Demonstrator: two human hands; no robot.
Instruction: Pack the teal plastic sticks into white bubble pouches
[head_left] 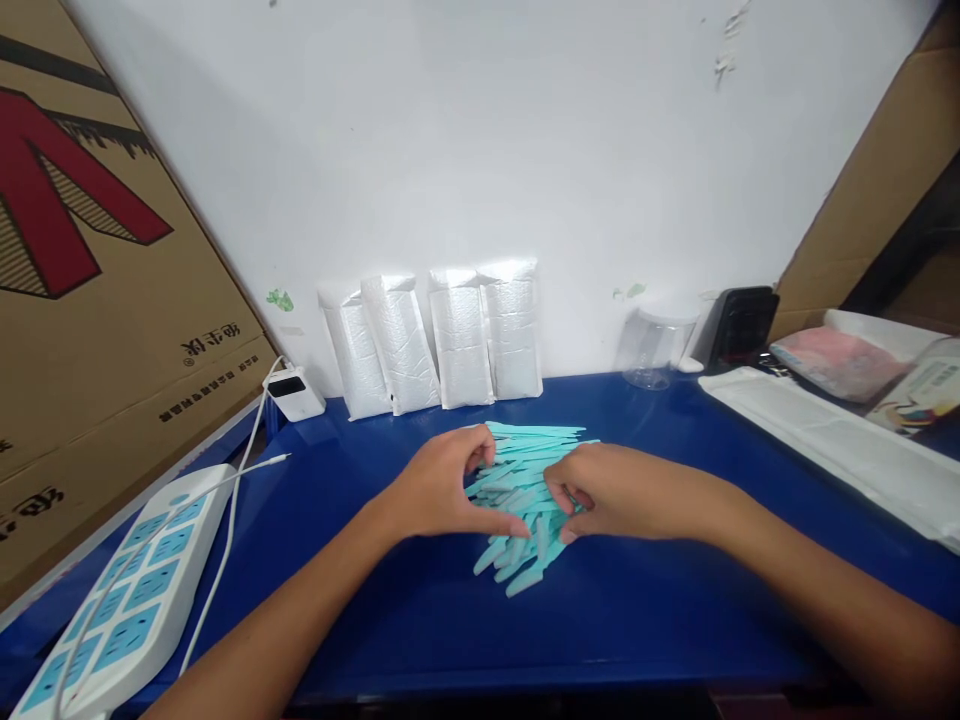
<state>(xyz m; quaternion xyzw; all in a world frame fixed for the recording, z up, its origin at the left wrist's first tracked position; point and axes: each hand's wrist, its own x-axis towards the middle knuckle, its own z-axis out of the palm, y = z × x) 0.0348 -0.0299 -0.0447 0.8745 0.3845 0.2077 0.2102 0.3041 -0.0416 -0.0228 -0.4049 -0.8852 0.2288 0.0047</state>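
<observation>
A loose pile of teal eyebrow razors (pixel 517 470), thin handles with paler, broader capped ends, lies on the blue tabletop (pixel 465 630). My left hand (pixel 450 485) curves around the pile's left side, with thumb and fingers well apart; its thumb reaches over the near razors. On the right side, my right hand (pixel 600 490) has its fingers curled and its thumb drawn close to them, at the razors' edge. Its fingertips are partly hidden, so how many razors they grip cannot be seen.
Silver bubble mailers (pixel 457 340) lean on the wall. At left are a power strip (pixel 127 590), white cables and a small white device (pixel 295 393). A clear jar (pixel 656 345), a black object (pixel 742 325) and a long white tray (pixel 825 440) stand at right. Cardboard (pixel 97 220) flanks the table.
</observation>
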